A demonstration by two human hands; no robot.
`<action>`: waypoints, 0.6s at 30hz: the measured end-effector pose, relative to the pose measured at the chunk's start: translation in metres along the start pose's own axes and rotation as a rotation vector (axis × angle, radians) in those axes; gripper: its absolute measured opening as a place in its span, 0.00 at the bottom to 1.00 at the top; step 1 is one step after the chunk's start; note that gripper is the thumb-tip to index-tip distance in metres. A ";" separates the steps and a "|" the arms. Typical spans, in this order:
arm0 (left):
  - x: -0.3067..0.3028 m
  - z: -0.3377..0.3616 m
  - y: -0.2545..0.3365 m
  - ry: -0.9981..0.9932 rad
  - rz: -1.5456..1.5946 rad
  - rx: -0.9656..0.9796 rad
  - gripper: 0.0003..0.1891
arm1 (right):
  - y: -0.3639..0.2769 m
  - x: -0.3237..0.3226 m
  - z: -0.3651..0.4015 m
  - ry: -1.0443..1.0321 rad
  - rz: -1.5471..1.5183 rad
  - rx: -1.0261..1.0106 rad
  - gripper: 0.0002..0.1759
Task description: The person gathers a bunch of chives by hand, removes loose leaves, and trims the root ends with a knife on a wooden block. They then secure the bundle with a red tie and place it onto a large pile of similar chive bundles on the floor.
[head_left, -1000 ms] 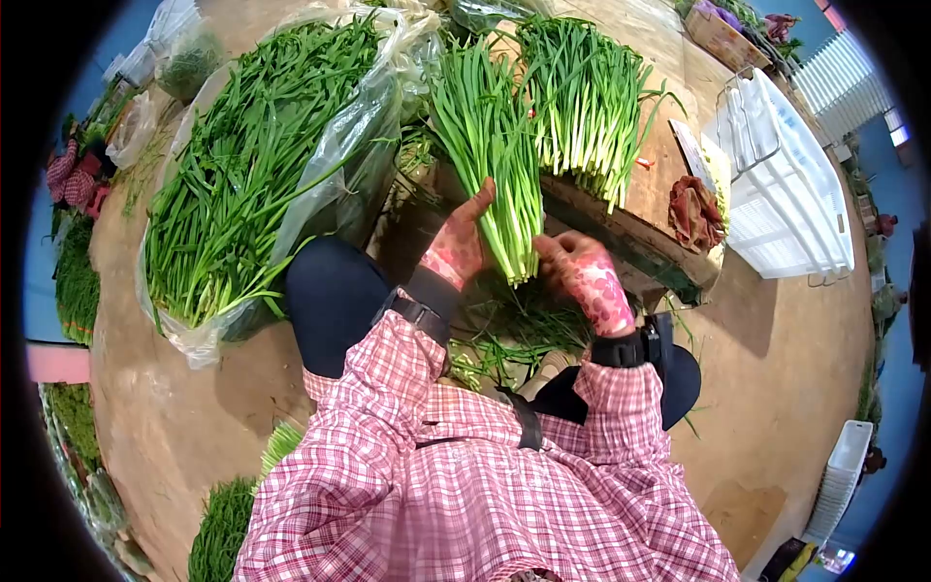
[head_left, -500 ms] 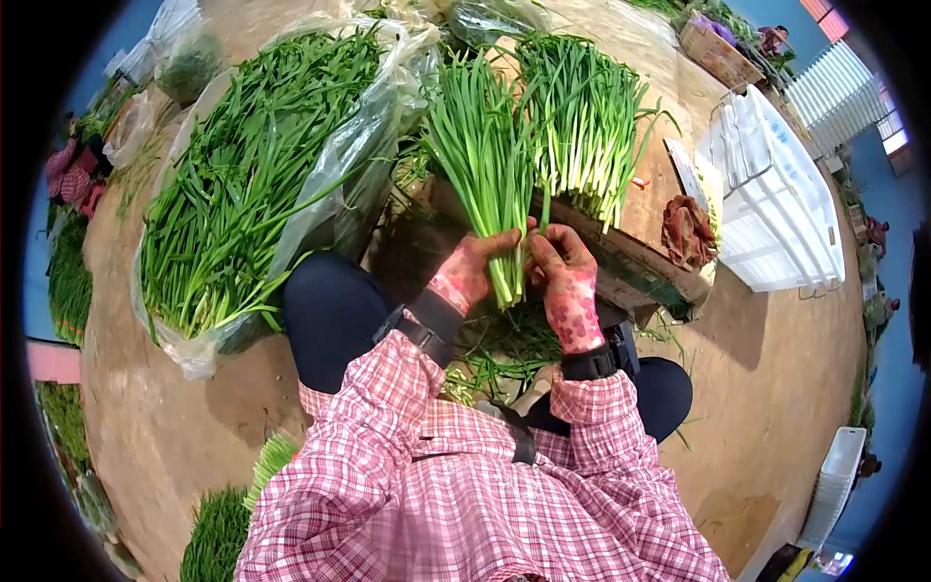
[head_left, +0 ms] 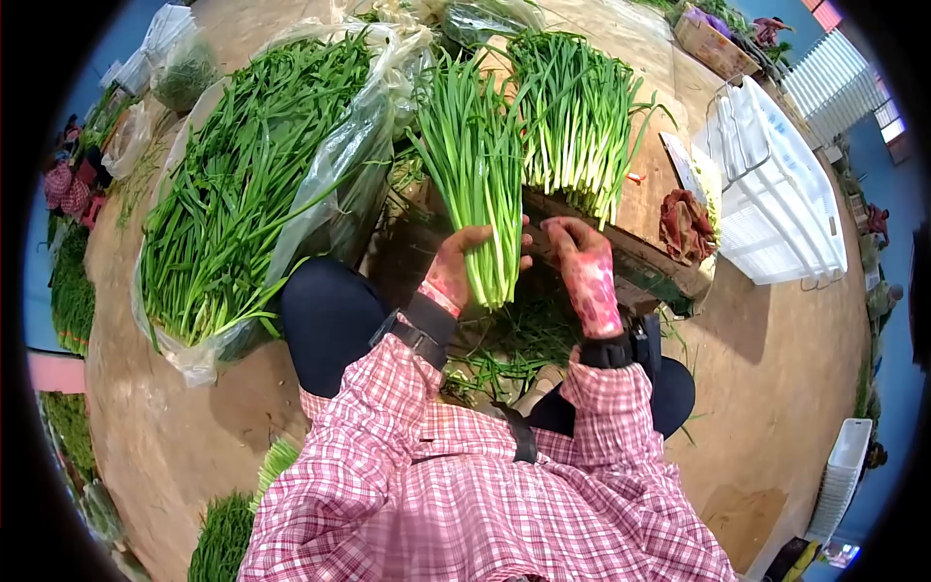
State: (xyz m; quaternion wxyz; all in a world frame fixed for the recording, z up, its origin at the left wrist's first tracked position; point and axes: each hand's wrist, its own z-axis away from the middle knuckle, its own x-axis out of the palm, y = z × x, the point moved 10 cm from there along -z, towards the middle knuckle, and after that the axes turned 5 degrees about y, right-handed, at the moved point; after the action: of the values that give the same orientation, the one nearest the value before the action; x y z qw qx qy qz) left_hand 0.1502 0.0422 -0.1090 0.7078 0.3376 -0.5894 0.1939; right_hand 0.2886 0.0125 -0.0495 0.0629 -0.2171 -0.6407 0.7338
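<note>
left hand (head_left: 456,267) gripping chive bunch (head_left: 475,165) (upright), right hand (head_left: 582,257) beside

Low wooden bench (head_left: 645,209) — a heap of spring onions (head_left: 577,107) and a crumpled red cloth (head_left: 684,225) lie on it

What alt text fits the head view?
The left hand grips a bunch of green onions near its cut end, leaves fanning upward, with the right hand close beside it. Behind lie a second bunch on a wooden block, a bag of greens at left and a white crate at right.
</note>
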 end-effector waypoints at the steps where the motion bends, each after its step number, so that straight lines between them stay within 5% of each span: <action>1: 0.000 0.002 0.001 0.033 -0.040 0.021 0.28 | -0.001 0.003 -0.007 0.050 -0.048 0.006 0.16; 5: -0.023 0.006 -0.004 0.132 -0.122 0.002 0.25 | -0.003 0.041 -0.013 -0.132 -0.115 0.210 0.13; 13: -0.020 0.009 -0.006 0.224 -0.176 -0.015 0.21 | 0.032 0.034 -0.018 -0.040 -0.484 0.280 0.12; 18: -0.029 0.008 -0.007 0.291 -0.078 -0.018 0.21 | 0.033 0.028 -0.021 -0.061 -0.355 0.249 0.14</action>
State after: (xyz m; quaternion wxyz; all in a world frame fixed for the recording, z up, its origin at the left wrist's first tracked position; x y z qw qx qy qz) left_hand 0.1429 0.0356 -0.1382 0.7956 0.3223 -0.4688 0.2080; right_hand 0.2777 0.0362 -0.0899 0.1979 -0.0692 -0.5750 0.7909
